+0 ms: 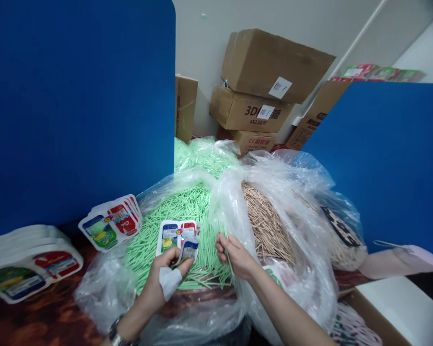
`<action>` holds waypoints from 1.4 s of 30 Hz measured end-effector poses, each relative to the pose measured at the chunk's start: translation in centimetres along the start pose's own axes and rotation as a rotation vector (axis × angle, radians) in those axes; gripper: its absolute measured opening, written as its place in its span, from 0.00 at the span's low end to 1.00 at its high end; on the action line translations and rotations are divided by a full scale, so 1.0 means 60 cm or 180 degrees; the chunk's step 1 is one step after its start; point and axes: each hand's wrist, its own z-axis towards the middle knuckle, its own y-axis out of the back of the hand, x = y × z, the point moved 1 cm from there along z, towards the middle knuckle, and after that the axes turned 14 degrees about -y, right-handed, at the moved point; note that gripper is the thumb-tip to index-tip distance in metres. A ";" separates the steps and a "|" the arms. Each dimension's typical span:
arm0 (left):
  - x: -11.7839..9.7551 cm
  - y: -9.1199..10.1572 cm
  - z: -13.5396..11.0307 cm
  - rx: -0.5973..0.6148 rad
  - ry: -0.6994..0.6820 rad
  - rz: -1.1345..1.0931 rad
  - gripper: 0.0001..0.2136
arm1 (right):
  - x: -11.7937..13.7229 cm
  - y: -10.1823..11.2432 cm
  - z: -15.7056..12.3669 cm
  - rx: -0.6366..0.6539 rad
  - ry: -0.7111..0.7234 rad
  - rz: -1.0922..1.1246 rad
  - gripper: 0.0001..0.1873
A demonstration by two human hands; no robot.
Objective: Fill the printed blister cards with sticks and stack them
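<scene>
My left hand (pixel 162 274), with a white wrap round the thumb, is closed on a small blue-and-white printed packet (pixel 189 248). Just behind that packet, a printed two-part card (pixel 169 233) lies on a heap of thin green sticks (pixel 182 206) in an open clear plastic bag. To the right, my right hand (pixel 238 257) pinches a few green sticks (pixel 227 250) upright over the edge of the heap. How many it holds is not clear.
Beside the green heap, another clear bag (pixel 303 230) holds brown sticks (pixel 265 221). Stacked cards (pixel 32 269) and a smaller card pile (pixel 111 223) stand left. Blue partitions (pixel 75 96) flank the table; cardboard boxes (pixel 260 108) rise behind. An open carton (pixel 400 307) sits lower right.
</scene>
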 end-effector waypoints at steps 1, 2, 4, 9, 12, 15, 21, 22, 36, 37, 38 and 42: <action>0.000 -0.002 -0.002 0.0072 0.0012 0.0042 0.11 | 0.006 -0.004 -0.002 -0.0094 0.0182 -0.0133 0.22; -0.001 -0.005 -0.004 0.0143 0.0011 0.0092 0.11 | 0.012 -0.009 -0.004 -0.0188 0.0371 -0.0234 0.22; -0.006 -0.009 -0.006 0.0223 -0.0064 0.0224 0.10 | 0.026 -0.020 -0.009 -0.0334 0.0671 -0.0228 0.21; -0.021 -0.021 -0.012 0.0239 -0.0620 0.0721 0.13 | 0.069 -0.057 -0.036 -0.0713 0.1341 0.0347 0.17; -0.025 -0.029 -0.014 0.0279 -0.1172 0.0996 0.11 | 0.096 -0.083 -0.059 -0.0882 0.1923 0.0297 0.14; -0.027 -0.036 -0.015 0.0263 -0.1545 0.1156 0.10 | 0.111 -0.104 -0.073 -0.0909 0.2220 0.0048 0.13; -0.030 -0.042 -0.017 0.0259 -0.1775 0.1122 0.08 | 0.096 -0.122 -0.071 -0.0869 0.2375 -0.0478 0.13; -0.031 -0.042 -0.017 0.0240 -0.1778 0.1111 0.08 | 0.091 -0.124 -0.069 -0.0883 0.2402 -0.0557 0.13; -0.035 -0.043 0.001 0.0140 -0.2050 0.1080 0.07 | 0.039 -0.126 -0.069 -0.1418 0.2060 -0.1683 0.15; -0.033 -0.044 0.002 0.0153 -0.2081 0.1078 0.07 | 0.042 -0.122 -0.070 -0.1341 0.2062 -0.1795 0.16; -0.031 -0.045 0.002 0.0174 -0.2094 0.1066 0.08 | 0.046 -0.117 -0.071 -0.1270 0.2049 -0.1890 0.16; -0.019 -0.049 0.000 0.0191 -0.2034 0.0951 0.09 | 0.063 -0.096 -0.075 -0.1040 0.1920 -0.1971 0.20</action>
